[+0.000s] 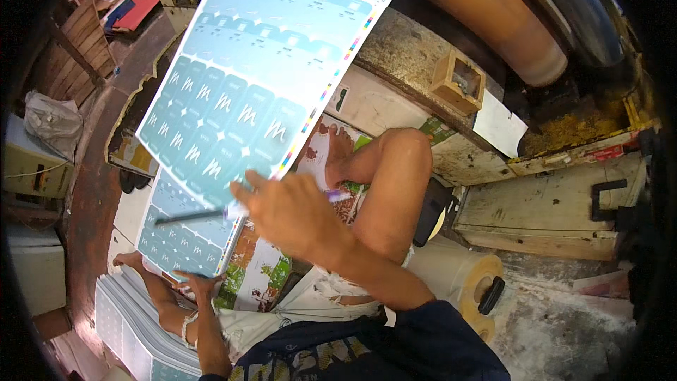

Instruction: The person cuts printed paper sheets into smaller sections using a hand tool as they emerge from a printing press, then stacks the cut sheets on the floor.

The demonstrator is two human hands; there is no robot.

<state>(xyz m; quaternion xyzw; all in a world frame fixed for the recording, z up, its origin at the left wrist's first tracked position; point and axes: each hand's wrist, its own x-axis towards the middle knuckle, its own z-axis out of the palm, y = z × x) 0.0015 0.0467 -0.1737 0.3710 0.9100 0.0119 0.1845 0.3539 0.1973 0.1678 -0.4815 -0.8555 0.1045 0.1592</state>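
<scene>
A large printed sheet (218,70) with rows of teal label shapes slopes up toward the far side, its near edge curving over more printed sheets (183,229) of the same kind. My right hand (293,215) is over the sheet's lower right edge, closed around a long thin dark tool (189,218). The tool points left, and a purple part shows on the hand's other side; motion blurs it, so its exact kind is unclear. Lower left, my left hand (199,283) grips the near edge of the lower sheets, fingers partly hidden.
A thick stack of printed sheets (134,317) stands at lower left. Rollers (493,21) and a worn ledge carrying a small wooden box (458,83) and a white paper (501,125) lie at upper right. A roll of clear film (455,275) rests beside my bent leg.
</scene>
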